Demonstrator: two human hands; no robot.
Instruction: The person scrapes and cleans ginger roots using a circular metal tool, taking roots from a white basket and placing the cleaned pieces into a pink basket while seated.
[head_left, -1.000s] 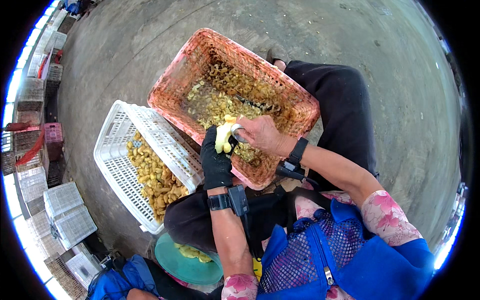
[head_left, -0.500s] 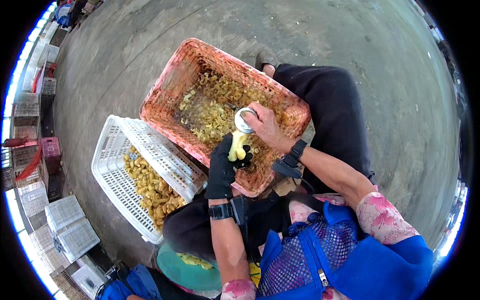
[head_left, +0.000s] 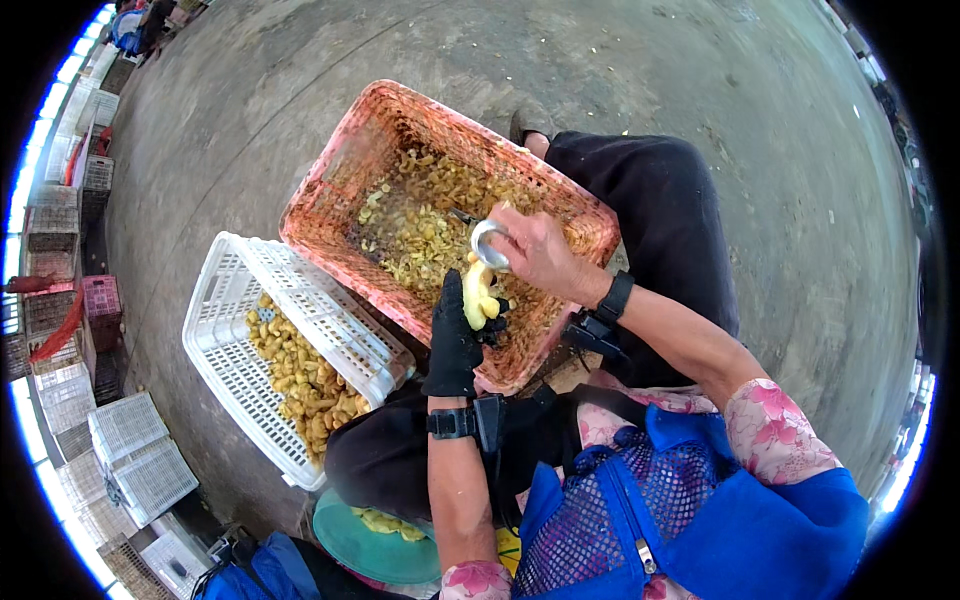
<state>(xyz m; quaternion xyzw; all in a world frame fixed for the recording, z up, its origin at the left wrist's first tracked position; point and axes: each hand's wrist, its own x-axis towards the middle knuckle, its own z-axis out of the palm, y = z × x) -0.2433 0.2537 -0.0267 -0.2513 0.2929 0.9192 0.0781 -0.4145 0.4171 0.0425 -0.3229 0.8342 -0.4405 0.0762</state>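
White crate (head_left: 232,330), teal plate (head_left: 352,530), stacked crates (head_left: 130,455) at left.

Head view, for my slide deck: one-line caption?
Gloved left hand holds a yellow fruit piece while the bare right hand works a metal tool over the pink crate.

The left hand (head_left: 455,340) wears a black glove and a black wrist strap (head_left: 450,423). The right hand (head_left: 540,255) is bare, with a black wristband (head_left: 613,297). Pink floral sleeves (head_left: 775,430), a blue mesh apron (head_left: 640,510) and black trousers (head_left: 650,210) complete the clothing.

We note: orange-pink crate (head_left: 335,190), white crate (head_left: 225,350), black glove (head_left: 455,340), yellow fruit piece (head_left: 477,293), teal bowl (head_left: 345,530), blue mesh apron (head_left: 640,510).
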